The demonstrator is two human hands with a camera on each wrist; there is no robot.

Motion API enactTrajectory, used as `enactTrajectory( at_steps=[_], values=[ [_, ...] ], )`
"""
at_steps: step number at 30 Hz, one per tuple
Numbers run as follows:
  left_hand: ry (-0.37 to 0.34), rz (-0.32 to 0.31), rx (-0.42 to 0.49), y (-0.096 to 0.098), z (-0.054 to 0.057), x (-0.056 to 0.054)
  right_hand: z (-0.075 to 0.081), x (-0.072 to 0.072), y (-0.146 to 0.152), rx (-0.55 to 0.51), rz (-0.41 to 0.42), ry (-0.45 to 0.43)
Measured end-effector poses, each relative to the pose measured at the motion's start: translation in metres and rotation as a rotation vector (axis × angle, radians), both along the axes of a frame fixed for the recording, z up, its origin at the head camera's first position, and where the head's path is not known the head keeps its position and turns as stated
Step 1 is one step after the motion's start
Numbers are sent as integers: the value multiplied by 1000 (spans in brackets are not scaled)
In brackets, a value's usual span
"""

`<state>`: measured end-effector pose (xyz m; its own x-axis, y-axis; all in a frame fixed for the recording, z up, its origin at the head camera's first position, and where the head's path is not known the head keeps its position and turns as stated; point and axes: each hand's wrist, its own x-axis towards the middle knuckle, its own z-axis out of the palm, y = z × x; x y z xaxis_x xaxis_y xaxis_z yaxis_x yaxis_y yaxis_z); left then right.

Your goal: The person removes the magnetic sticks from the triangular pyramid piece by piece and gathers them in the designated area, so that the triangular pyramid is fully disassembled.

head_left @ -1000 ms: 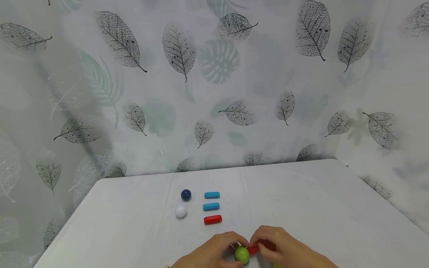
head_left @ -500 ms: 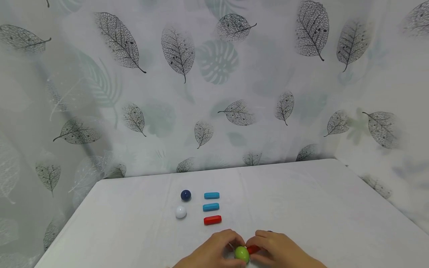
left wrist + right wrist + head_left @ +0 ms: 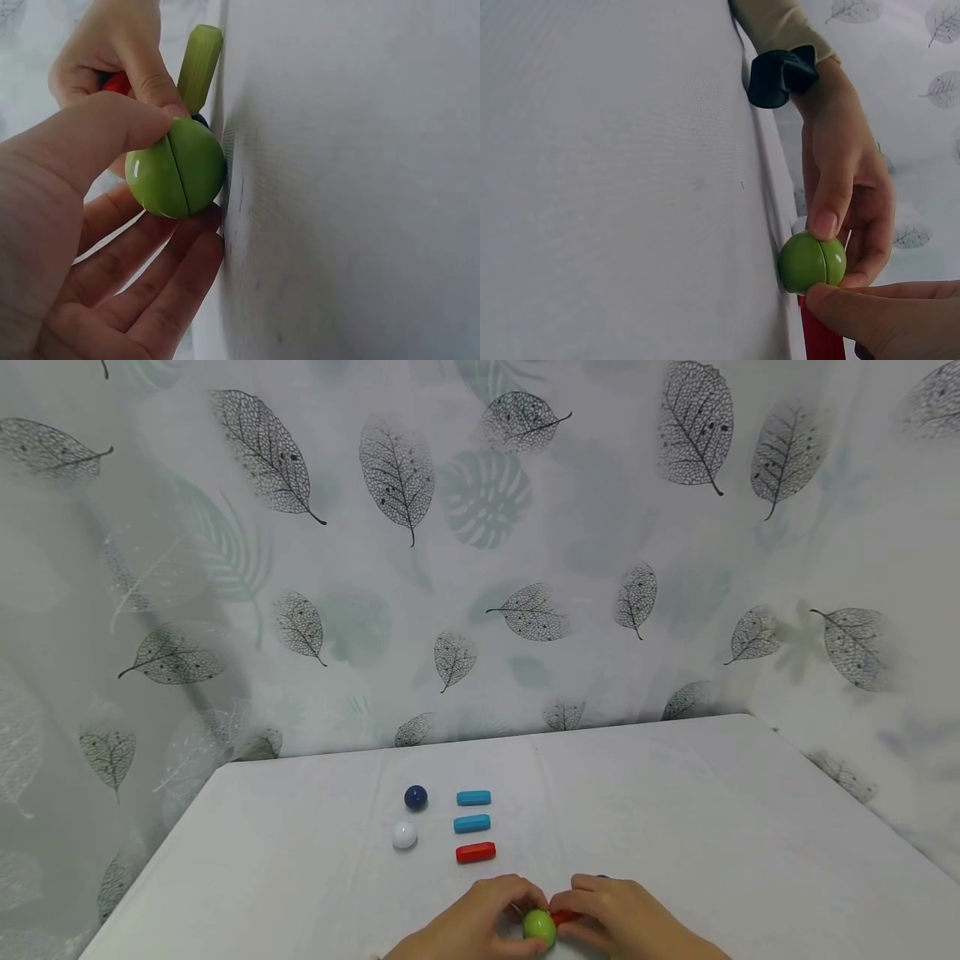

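Note:
Between the thumb and fingers of my left hand (image 3: 480,920) is a glossy green ball (image 3: 539,927) with a seam line, plain in the left wrist view. My right hand (image 3: 618,917) pinches a red faceted stick (image 3: 567,917), whose near end meets the ball. In the right wrist view the right thumb lies against the ball just where the red stick (image 3: 821,334) begins. The right fingers cover much of the stick. Past the right thumb, the left wrist view shows an olive-green stick (image 3: 200,69) and a sliver of a dark blue thing (image 3: 199,118).
On the white table (image 3: 712,827), beyond the hands, lie two blue sticks (image 3: 472,823) and another red stick (image 3: 476,852). To their left are a dark blue ball (image 3: 416,797) and a white ball (image 3: 405,835). A leaf-print curtain (image 3: 480,568) hangs behind the table.
Over the last second my right hand has moved left, closer to the green ball, and its fingers now cover more of the red stick. My left hand stays nearly still.

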<state>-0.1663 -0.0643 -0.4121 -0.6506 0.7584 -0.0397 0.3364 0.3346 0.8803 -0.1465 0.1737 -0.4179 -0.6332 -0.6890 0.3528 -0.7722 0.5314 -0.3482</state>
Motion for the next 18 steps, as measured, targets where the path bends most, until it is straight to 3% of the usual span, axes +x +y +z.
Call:
enactTrajectory(
  at_steps=[5,10,18],
  values=[
    [-38,-7,-15,-2,1,-1,2,0,0,75,-37,-32],
    [-9,12,-17,-9,0,-2,3,0,0,94,-80,-132],
    [56,123,-62,-35,4,-3,7,-1,-3,38,-169,-433]
  ],
)
